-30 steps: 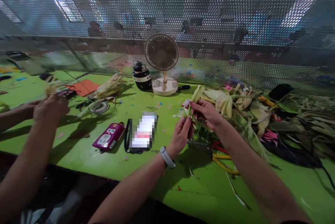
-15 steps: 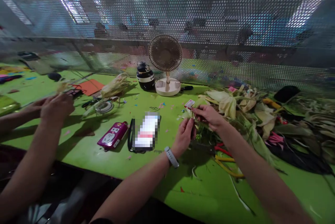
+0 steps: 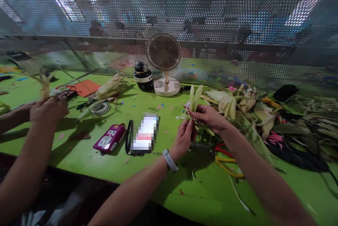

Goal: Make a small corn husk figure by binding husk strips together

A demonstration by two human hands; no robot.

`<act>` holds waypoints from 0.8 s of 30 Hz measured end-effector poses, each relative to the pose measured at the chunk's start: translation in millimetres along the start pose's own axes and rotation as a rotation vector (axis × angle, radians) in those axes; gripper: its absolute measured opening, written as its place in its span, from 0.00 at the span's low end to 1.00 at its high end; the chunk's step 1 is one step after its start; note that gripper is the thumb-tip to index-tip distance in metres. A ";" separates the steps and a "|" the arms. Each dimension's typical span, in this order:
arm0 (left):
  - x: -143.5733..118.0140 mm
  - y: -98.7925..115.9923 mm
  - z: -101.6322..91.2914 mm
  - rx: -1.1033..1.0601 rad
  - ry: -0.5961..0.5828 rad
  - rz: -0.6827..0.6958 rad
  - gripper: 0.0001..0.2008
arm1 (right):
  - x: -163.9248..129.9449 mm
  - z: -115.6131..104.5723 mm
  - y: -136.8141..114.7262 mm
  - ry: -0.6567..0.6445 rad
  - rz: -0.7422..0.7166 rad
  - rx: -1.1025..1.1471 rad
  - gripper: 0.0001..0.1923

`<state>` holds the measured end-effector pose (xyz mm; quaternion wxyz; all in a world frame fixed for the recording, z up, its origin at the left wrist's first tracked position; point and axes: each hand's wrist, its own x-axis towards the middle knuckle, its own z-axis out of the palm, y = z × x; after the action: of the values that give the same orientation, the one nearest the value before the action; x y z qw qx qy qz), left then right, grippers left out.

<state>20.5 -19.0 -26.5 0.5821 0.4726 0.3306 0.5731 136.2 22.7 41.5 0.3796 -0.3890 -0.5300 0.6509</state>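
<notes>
Between my two hands stands a small bunch of pale green corn husk strips (image 3: 195, 98), with the upper ends spread apart. My left hand (image 3: 183, 137), with a light watch on its wrist, pinches the lower end of the bunch. My right hand (image 3: 207, 117) grips it a little higher, thumb and fingertips pressed on the husk. Just behind the fingers, a small red-and-white box (image 3: 187, 104) is partly covered. Below my right hand lie pliers with red handles (image 3: 224, 151) and a tool with yellow handles (image 3: 229, 168).
A heap of dried husks (image 3: 224, 103) spreads on the right. A white fan (image 3: 167, 86) and a dark bottle (image 3: 143, 76) stand at the back. A phone (image 3: 145, 133) and a purple power strip (image 3: 110, 138) lie left of centre. A co-worker's hands (image 3: 49, 111) hold husk at far left.
The husk strips in my hands now point upward and show clearly above my fingers. The co-worker's husk piece also stands higher. The view has shifted slightly.
</notes>
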 end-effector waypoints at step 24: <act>0.2 6.0 2.2 -0.094 0.039 -0.002 0.20 | -2.8 -3.7 -1.7 -0.058 -0.003 -0.041 0.19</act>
<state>20.4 -19.8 -20.1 0.5976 0.4331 0.3154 0.5965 140.9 21.9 43.0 0.3570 -0.3768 -0.5548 0.6502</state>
